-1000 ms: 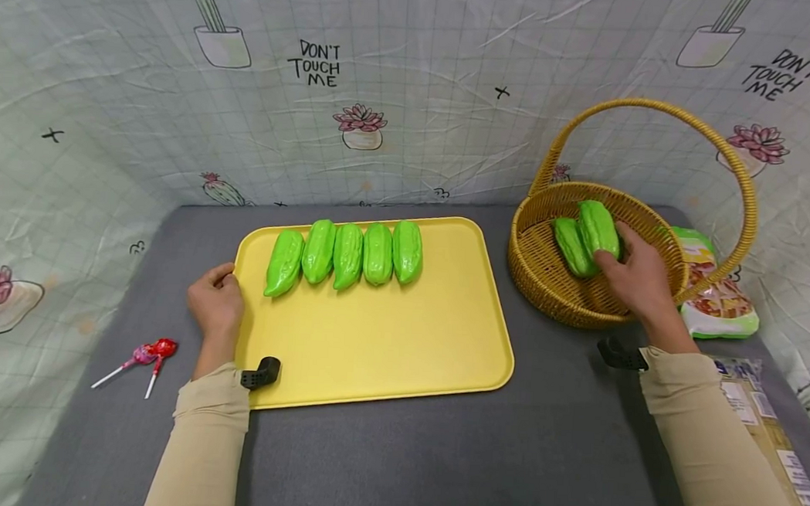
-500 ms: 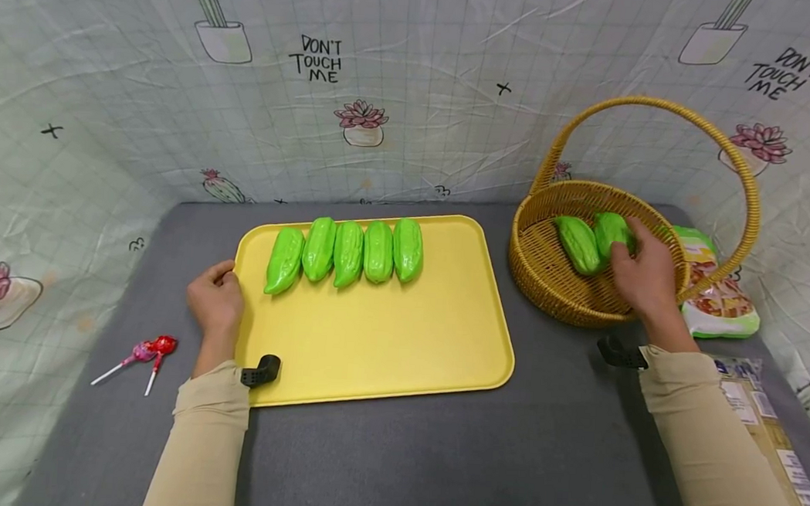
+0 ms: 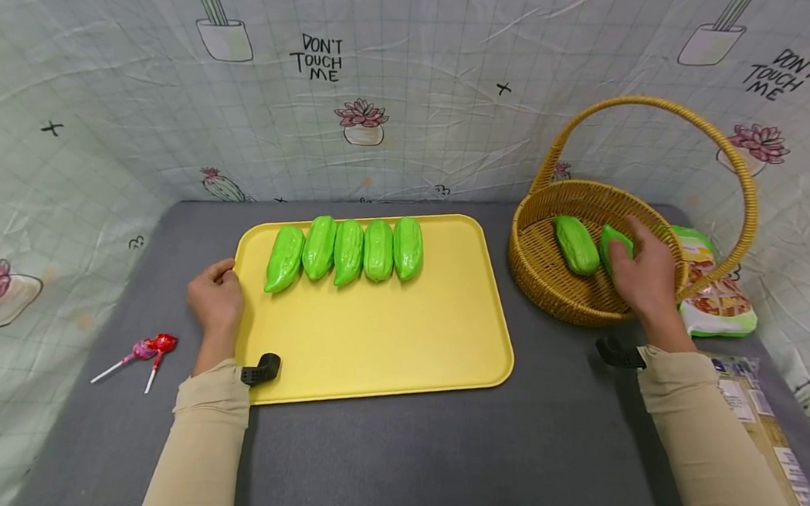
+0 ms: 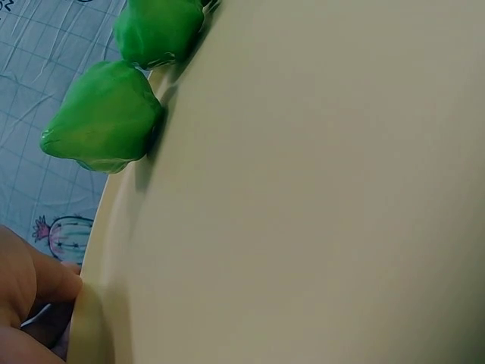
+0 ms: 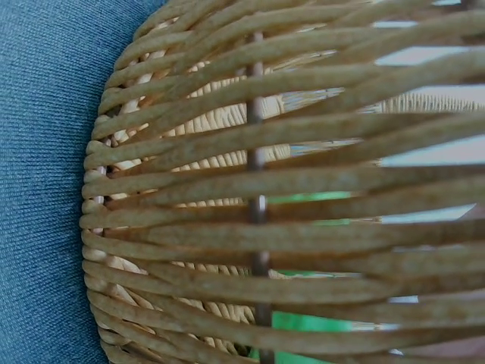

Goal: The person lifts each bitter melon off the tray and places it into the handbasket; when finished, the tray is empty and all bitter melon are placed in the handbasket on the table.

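A woven basket (image 3: 535, 280) with a tall handle stands at the right. In it lie two green gourds. My right hand (image 3: 639, 269) reaches in and curls over the right gourd (image 3: 613, 242), low in the basket; the other gourd (image 3: 576, 246) lies free beside it. In the right wrist view the basket wall (image 5: 250, 189) fills the frame, with green (image 5: 303, 322) showing through the gaps. A yellow tray (image 3: 386, 337) holds a row of several green gourds (image 3: 348, 251). My left hand (image 3: 215, 301) rests loosely curled against the tray's left edge, a finger (image 4: 53, 284) touching the rim (image 4: 87, 318).
Two red lollipops (image 3: 148, 348) lie left of the tray on the grey tabletop. A snack bag (image 3: 718, 299) sits behind the basket, and a flat brown package (image 3: 764, 414) lies at the right edge. Patterned cloth walls close in the back and sides.
My right hand has lowered its gourd from atop the other gourd down and to the right, deeper into the basket. The left hand and tray have not moved.
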A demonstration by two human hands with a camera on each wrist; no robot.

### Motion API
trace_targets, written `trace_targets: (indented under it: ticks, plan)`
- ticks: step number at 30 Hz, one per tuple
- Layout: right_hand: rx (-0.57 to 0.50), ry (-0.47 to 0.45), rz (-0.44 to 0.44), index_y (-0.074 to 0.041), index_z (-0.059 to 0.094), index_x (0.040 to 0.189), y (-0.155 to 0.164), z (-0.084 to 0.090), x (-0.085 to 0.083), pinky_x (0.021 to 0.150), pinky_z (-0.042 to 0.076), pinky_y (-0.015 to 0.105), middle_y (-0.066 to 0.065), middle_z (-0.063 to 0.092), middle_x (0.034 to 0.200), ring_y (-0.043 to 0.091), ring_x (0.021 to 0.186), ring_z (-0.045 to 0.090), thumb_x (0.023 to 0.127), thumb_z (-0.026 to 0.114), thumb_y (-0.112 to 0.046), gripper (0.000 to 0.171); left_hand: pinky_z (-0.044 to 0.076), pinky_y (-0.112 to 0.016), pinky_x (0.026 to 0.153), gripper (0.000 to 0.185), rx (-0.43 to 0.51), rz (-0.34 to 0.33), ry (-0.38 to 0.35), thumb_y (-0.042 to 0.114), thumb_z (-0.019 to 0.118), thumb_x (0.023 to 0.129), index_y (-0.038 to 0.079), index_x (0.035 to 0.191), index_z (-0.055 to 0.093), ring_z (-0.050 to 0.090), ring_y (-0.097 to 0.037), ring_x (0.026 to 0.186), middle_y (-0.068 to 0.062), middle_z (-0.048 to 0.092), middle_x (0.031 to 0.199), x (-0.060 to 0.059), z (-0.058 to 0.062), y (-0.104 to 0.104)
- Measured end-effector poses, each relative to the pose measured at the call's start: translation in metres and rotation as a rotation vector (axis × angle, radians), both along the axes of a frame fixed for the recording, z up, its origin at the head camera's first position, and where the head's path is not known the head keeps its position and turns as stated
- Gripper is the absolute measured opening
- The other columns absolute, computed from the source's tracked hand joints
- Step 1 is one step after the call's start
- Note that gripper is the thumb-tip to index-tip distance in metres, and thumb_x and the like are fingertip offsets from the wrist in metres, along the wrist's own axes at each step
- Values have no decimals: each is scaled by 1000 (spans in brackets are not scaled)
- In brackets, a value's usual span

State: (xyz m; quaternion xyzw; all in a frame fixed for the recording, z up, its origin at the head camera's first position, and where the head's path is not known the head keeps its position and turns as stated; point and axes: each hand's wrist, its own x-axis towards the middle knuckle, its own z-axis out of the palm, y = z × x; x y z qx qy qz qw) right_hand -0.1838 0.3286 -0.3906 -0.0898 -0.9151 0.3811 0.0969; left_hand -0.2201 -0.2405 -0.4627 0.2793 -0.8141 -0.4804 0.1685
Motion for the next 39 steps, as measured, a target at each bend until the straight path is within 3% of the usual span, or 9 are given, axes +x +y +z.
trace_targets:
  ticks: [18,28,39]
  plan:
    - [-30,-11,27,-12,22,164,-9,4,2,117,31,65,13,22,169,45,151,29,107,44,-43,68,46,-43,107,35,-9,4,4,7,46,103,1,127,71,60,-31,127,-20,69,132,0,0,0]
    - [-108,33,113,-14,19,164,-30,10,7,116,31,65,17,24,168,44,152,29,106,48,-41,70,47,-43,103,35,-12,0,4,7,46,103,0,128,70,61,-31,124,-20,68,132,0,0,1]
    - [-168,101,182,-11,22,163,-58,18,10,122,30,51,14,24,169,34,155,25,105,54,-34,70,46,-44,107,36,-5,-8,-9,8,46,105,1,130,69,60,-32,129,-20,67,134,1,2,0]
